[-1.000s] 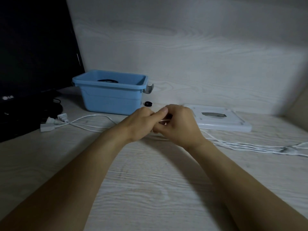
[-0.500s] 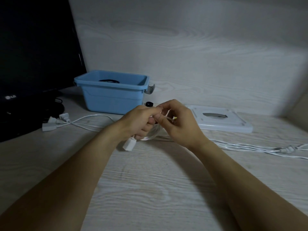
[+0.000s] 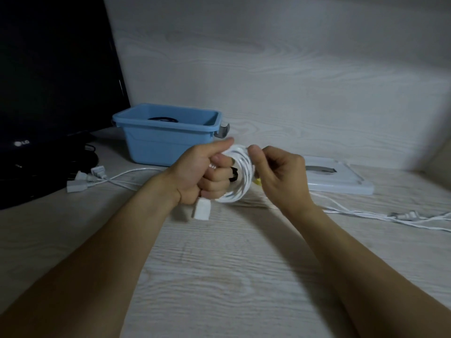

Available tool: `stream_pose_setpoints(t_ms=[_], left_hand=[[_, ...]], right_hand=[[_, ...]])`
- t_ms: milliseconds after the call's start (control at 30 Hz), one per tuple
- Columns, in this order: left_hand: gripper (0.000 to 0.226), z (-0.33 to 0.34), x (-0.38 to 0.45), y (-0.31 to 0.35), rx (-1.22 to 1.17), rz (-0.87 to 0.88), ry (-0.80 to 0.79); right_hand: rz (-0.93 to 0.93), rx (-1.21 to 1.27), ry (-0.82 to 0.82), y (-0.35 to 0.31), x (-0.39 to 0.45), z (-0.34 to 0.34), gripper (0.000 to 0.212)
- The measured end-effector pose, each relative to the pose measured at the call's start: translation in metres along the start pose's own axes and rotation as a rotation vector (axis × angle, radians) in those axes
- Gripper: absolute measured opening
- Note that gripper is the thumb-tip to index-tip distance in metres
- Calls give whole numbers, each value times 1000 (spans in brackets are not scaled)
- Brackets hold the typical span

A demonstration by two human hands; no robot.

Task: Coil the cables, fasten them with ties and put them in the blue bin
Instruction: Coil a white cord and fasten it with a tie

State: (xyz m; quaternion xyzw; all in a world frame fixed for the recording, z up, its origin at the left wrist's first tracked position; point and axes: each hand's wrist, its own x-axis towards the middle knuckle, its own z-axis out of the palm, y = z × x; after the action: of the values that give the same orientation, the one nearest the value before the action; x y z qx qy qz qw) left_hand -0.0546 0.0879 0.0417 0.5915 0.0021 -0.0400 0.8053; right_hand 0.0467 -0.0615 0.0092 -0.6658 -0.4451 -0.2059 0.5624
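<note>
White cable coil [image 3: 240, 178], several loops, upright and off the desk [image 3: 219, 276], white plug end [image 3: 203, 209] dangling below. More loose white cables [image 3: 127, 174] lie flat on desk left and right. Blue bin [image 3: 168, 140] upright at rear, dark coil [image 3: 162, 119] inside.

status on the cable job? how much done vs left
Done: one dark coil already lies in the blue bin. In hand: the left hand grips a white coil while the right hand pinches its loops; whether the tie is fastened is unclear. Left: loose white cables on the table at left and right.
</note>
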Motion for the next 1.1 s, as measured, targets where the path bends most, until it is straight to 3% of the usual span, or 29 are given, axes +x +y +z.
stream_pose_setpoints(t_ms=[167, 367, 500, 600, 700, 933, 1000, 1100], left_hand=[[57, -3, 3, 4, -236, 202, 156], [61, -7, 7, 8, -497, 351, 247], [56, -10, 11, 6, -637, 407, 285], [49, -11, 14, 5, -690, 428, 305], [32, -11, 19, 3, -587, 453, 414], [18, -7, 27, 0, -375, 634, 725], [7, -6, 27, -2, -236, 660, 766], [16, -9, 26, -9, 119, 692, 789]], right_hand=[[1, -62, 85, 3, 2, -7, 19], [-81, -120, 65, 6, 2, -4, 6], [-86, -212, -138, 10, 0, 4, 13], [-35, -227, -362, 10, -4, 8, 35], [1, -269, -524, 8, -8, 11, 40], [-18, -289, -496, 3, -10, 15, 22], [33, -287, -543, 0, -10, 16, 22], [42, -299, -465, -1, -10, 18, 15]])
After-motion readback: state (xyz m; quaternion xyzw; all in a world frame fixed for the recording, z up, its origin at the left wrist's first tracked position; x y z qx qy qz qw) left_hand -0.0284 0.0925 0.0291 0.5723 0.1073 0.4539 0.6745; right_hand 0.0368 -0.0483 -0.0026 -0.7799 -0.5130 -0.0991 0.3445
